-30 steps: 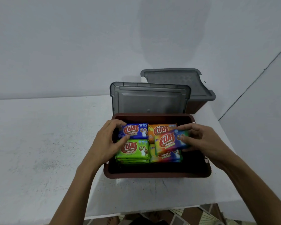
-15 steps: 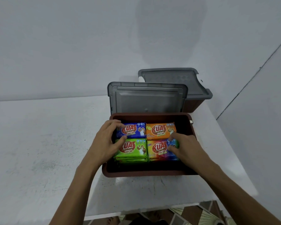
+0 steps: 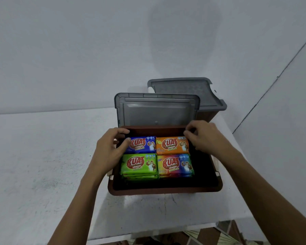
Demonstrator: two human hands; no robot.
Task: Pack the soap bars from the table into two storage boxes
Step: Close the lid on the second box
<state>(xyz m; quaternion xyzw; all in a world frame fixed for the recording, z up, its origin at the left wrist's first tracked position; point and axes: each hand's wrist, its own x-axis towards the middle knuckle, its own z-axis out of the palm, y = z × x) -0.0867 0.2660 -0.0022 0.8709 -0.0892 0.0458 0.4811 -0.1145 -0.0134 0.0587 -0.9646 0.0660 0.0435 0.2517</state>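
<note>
An open brown storage box (image 3: 164,189) stands near the table's front edge. Inside lie four stacks of wrapped soap bars: blue (image 3: 142,145) back left, orange (image 3: 172,145) back right, green (image 3: 140,164) front left, multicoloured (image 3: 174,165) front right. My left hand (image 3: 108,149) is over the box's back-left corner, its thumb touching the blue bar and its fingers loosely curled above the rim. My right hand (image 3: 203,137) hovers at the back-right corner beside the orange bar, fingers loosely curled and holding nothing. Behind stands a second brown box (image 3: 206,115) under a grey lid (image 3: 184,91).
A grey lid (image 3: 157,110) stands upright right behind the open box. The white table (image 3: 42,156) stretches out to the left; its front edge and right edge lie close to the box. A wall runs behind, and patterned floor (image 3: 210,236) shows below.
My right hand set the multicoloured bar down on the front-right stack, let go and rose to the box's back-right corner. My left hand slid back along the left wall.
</note>
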